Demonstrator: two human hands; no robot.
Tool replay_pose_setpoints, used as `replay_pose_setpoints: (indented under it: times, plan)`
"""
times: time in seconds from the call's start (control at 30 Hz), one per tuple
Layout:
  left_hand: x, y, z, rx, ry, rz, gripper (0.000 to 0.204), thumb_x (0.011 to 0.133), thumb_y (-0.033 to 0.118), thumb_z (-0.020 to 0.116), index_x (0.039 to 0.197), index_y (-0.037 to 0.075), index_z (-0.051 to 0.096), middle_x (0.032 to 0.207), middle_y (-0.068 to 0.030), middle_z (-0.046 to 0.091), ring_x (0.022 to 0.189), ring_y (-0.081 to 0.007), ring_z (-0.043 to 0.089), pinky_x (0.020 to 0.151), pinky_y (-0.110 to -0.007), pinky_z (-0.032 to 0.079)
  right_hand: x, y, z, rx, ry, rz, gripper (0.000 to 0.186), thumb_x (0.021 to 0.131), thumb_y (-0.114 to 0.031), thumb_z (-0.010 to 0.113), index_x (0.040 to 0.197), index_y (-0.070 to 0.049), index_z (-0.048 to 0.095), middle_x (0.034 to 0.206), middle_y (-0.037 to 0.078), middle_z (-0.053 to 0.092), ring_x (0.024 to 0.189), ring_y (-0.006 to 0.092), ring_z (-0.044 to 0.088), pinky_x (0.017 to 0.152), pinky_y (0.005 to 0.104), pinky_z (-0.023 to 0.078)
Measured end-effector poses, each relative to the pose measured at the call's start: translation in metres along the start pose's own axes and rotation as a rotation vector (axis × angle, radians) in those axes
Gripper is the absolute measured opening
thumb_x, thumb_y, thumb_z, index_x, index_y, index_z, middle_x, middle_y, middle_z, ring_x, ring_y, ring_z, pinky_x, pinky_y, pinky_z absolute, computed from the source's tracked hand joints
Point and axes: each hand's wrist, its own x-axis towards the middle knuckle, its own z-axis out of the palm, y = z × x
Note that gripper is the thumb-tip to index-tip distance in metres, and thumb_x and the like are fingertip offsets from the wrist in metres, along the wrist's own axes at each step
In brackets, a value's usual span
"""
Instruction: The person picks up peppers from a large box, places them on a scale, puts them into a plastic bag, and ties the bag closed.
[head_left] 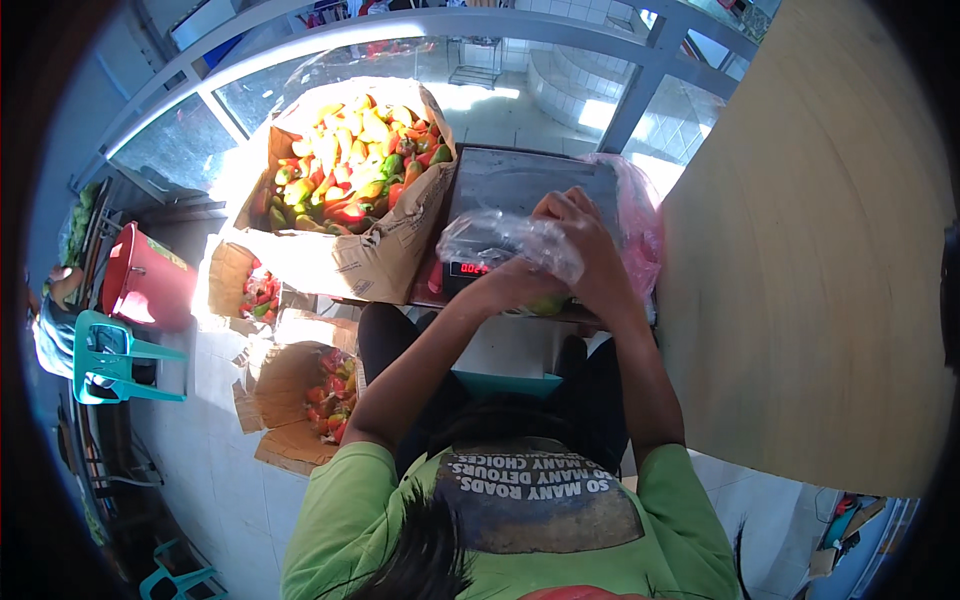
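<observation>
My right hand [578, 240] pinches a clear plastic bag [482, 232], its fingers bent together at the top. Just below and to the left, my left hand [515, 285] is closed on the same bag, its fingertips partly hidden by the crumpled film. Something green [545, 305] shows under my left hand, too covered to name. Both hands are over the near edge of a weighing scale with a flat grey platform [510, 178] and a lit red display [470, 268].
Left of the scale stands a large cardboard box [375, 265] heaped with red, yellow and green peppers [350, 150]. Smaller boxes [275, 385] with bagged peppers sit on the floor. A pink plastic bag [640, 225] hangs beside the scale; a wooden panel [810, 260] fills the right.
</observation>
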Motion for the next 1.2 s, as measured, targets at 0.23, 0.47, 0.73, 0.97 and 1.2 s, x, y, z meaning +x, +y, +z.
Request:
replay_pose_setpoints:
  times: [0.23, 0.47, 0.73, 0.97, 1.2]
  plan:
    - [-0.004, -0.002, -0.006, -0.127, -0.172, -0.087, 0.040, 0.094, 0.036, 0.037, 0.079, 0.003, 0.055, 0.071, -0.0081, 0.058, 0.084, -0.0198, 0.059, 0.078, -0.032, 0.045, 0.000, -0.009, -0.067, 0.554, 0.660, 0.392, 0.018, 0.080, -0.011, 0.052, 0.090, 0.000, 0.061, 0.086, 0.009, 0.059, 0.081, 0.0163, 0.052, 0.078, 0.0263, 0.038]
    - [-0.004, -0.007, -0.006, -0.072, -0.216, -0.075, 0.037, 0.093, 0.036, 0.041, 0.083, 0.004, 0.054, 0.076, -0.0054, 0.057, 0.076, -0.0152, 0.058, 0.072, -0.029, 0.046, 0.001, -0.033, -0.066, 0.005, 0.447, 0.041, 0.024, 0.077, -0.022, 0.061, 0.094, -0.005, 0.059, 0.085, 0.010, 0.059, 0.083, 0.0227, 0.052, 0.080, 0.0323, 0.039]
    - [-0.007, -0.017, -0.015, -0.074, -0.211, 0.019, 0.033, 0.093, 0.031, 0.041, 0.081, 0.004, 0.053, 0.074, -0.0050, 0.057, 0.071, -0.0130, 0.056, 0.066, -0.027, 0.044, 0.001, -0.034, -0.058, 0.226, 0.139, 0.463, 0.017, 0.077, -0.015, 0.064, 0.082, -0.002, 0.055, 0.071, 0.008, 0.054, 0.062, 0.0235, 0.054, 0.056, 0.0348, 0.041]
    - [-0.009, -0.001, -0.010, -0.087, -0.173, -0.063, 0.032, 0.094, 0.031, 0.041, 0.082, 0.003, 0.052, 0.072, -0.0044, 0.055, 0.071, -0.0130, 0.056, 0.064, -0.027, 0.045, 0.000, -0.012, -0.062, 0.027, 0.259, -0.119, 0.019, 0.074, -0.016, 0.067, 0.080, -0.001, 0.056, 0.073, 0.007, 0.056, 0.065, 0.0209, 0.050, 0.061, 0.0326, 0.039]
    - [-0.012, -0.006, -0.017, -0.078, -0.210, 0.001, 0.032, 0.094, 0.030, 0.041, 0.081, 0.004, 0.052, 0.071, -0.0049, 0.055, 0.069, -0.0126, 0.054, 0.062, -0.026, 0.045, -0.010, -0.012, -0.069, 0.211, 0.134, 0.431, 0.015, 0.075, -0.014, 0.065, 0.079, -0.002, 0.057, 0.062, 0.003, 0.054, 0.065, 0.0172, 0.048, 0.061, 0.0301, 0.039]
